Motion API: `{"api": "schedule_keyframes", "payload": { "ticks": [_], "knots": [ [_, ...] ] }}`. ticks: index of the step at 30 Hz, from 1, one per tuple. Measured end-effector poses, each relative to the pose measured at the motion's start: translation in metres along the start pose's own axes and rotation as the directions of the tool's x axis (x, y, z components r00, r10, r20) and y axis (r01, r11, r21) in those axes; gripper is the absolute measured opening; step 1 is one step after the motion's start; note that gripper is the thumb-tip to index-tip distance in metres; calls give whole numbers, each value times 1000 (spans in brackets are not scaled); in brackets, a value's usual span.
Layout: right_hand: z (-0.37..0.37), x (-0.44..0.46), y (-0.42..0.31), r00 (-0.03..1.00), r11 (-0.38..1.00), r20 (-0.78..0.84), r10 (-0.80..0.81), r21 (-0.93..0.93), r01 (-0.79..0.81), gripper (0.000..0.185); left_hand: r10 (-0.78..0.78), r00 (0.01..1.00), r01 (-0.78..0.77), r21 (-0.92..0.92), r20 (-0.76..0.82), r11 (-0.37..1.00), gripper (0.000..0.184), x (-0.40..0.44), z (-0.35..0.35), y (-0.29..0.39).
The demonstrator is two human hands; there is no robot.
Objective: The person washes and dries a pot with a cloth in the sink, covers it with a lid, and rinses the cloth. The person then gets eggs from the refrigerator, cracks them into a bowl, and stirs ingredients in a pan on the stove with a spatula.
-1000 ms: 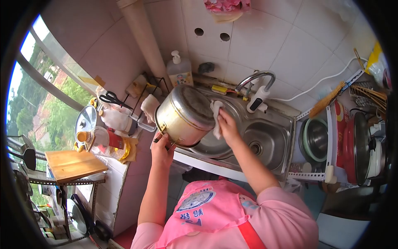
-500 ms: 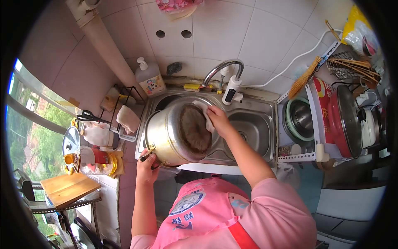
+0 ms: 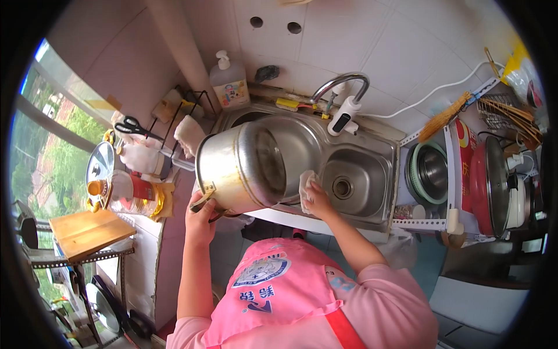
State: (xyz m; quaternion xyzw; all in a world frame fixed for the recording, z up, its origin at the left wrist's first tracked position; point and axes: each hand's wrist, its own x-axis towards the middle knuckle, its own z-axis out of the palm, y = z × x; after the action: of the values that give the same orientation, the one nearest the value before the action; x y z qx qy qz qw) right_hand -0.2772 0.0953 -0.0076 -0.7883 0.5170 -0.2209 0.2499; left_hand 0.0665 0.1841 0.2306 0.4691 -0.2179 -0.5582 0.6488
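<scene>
A large metal pot (image 3: pixel 235 166) is tilted on its side over the left part of the sink, its darkened base facing right. My left hand (image 3: pixel 201 220) is closed on the pot's handle at its lower left. My right hand (image 3: pixel 318 200) holds a crumpled white cloth (image 3: pixel 307 191) near the sink's front edge, apart from the pot. The double steel sink (image 3: pixel 363 200) lies beneath, with its drain showing in the right basin. Behind it stands the curved faucet (image 3: pixel 347 111).
A soap bottle (image 3: pixel 230 84) and wire rack (image 3: pixel 177 125) are behind the pot. Scissors (image 3: pixel 135 126), an oil bottle (image 3: pixel 131 195) and a wooden board (image 3: pixel 92 232) are at left. Stacked bowls (image 3: pixel 429 171) and a red pan (image 3: pixel 481 186) stand at right.
My right hand and the cloth have moved away from the pot's base, down towards the sink's front edge. The pot has turned slightly, and my left hand still holds its handle.
</scene>
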Motion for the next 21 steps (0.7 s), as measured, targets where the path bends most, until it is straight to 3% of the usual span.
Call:
{"api": "schedule_keyframes", "payload": {
  "ticks": [2,3,4,6,8,9,10,11,12,15,16,18,19,21],
  "knots": [
    [-3,-2,-15,996,960,51,-78,-264,89,45,-18,999,18,20,26,1000,25,-6,-1,5],
    [-15,1,-29,992,959,68,-104,-258,118,45,-34,999,33,36,38,999,25,-8,-3,5],
    [-34,4,-49,999,993,-16,-49,-108,47,44,-48,998,45,53,42,998,24,-10,-8,4],
    [-40,11,-58,974,1000,-225,-22,-16,18,40,-60,998,53,209,23,976,27,-14,-21,1],
    [-69,21,-86,969,999,-247,-11,-32,3,38,-111,993,95,289,40,953,25,-25,-16,16],
    [-73,24,-87,955,999,-292,-45,-26,40,38,-40,996,0,427,84,904,24,-27,-23,12],
    [-72,25,-91,955,940,-251,158,335,-68,36,13,992,-83,557,129,827,22,-30,-32,7],
    [-87,28,-119,964,917,-239,119,398,-15,35,84,972,-213,664,221,717,21,-35,-37,13],
    [-92,27,-147,964,800,-204,169,600,-13,35,123,941,-327,746,316,580,21,-42,-42,19],
    [-105,17,-218,994,751,-57,88,659,-28,38,294,828,-561,725,478,400,24,-71,-63,24],
    [-106,12,-237,998,736,22,61,674,-60,41,238,819,-573,749,522,333,15,-81,-71,29],
    [-94,9,-262,992,682,127,-18,727,-81,54,273,756,-642,756,595,127,4,-106,-92,33],
    [-88,11,-272,975,659,207,-82,745,-103,63,302,776,-607,786,554,116,4,-121,-101,33],
    [-71,15,-285,921,705,365,-137,689,-168,78,291,753,-576,805,590,-143,4,-151,-120,29]
  ]
}}
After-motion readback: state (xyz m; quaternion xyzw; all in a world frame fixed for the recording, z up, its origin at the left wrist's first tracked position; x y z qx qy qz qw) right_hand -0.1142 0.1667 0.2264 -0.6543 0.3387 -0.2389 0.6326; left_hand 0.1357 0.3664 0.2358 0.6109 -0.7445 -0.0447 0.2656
